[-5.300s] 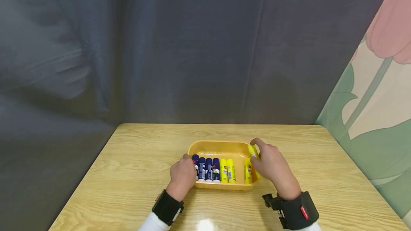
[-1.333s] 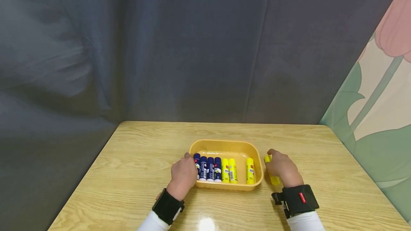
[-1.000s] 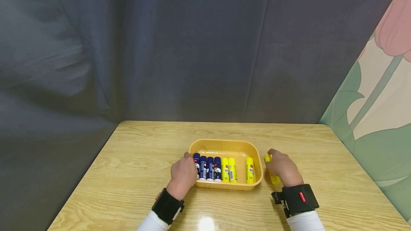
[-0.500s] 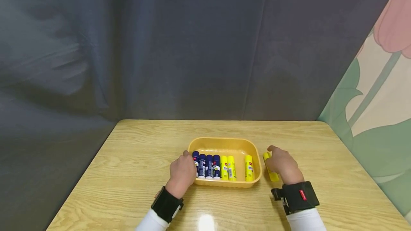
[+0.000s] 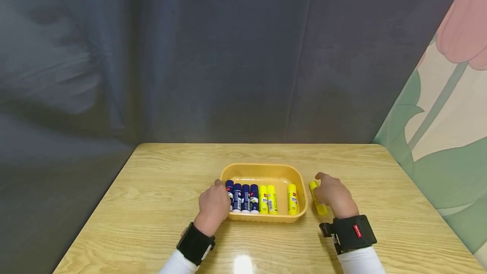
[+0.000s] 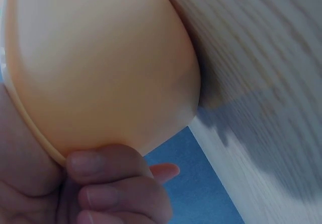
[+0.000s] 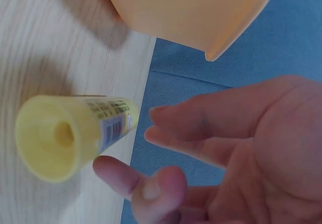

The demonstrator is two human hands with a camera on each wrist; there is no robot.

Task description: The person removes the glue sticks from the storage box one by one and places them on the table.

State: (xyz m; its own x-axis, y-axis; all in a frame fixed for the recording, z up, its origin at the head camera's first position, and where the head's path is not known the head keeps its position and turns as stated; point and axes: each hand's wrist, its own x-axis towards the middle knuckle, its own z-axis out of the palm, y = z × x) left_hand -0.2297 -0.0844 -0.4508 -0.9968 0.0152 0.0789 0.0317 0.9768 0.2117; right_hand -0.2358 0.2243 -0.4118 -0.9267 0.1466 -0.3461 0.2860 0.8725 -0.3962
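My left hand (image 5: 214, 203) grips the left end of a yellow plastic tray (image 5: 266, 218). In the left wrist view its curled fingers (image 6: 110, 166) press the tray's outer wall, with the rim between them and the palm. Navy glue sticks (image 5: 245, 198) stand side by side at the tray's left, two yellow glue sticks (image 5: 267, 200) beside them, and one more yellow stick (image 5: 292, 199) apart near the right end. Outside the tray, a yellow glue stick (image 7: 108, 123) lies on the table. My right hand (image 5: 335, 195) is beside it, fingers spread and relaxed, one fingertip close to its side.
The wooden table (image 5: 160, 206) runs back to a dark grey curtain (image 5: 228, 62). A panel with a printed tulip (image 5: 449, 109) stands along the right side. Black camera straps (image 5: 354, 231) sit on both wrists.
Since the oldest frame, my right hand has moved right from the tray with a yellow glue stick and let go of it on the table. The left hand keeps its grip.
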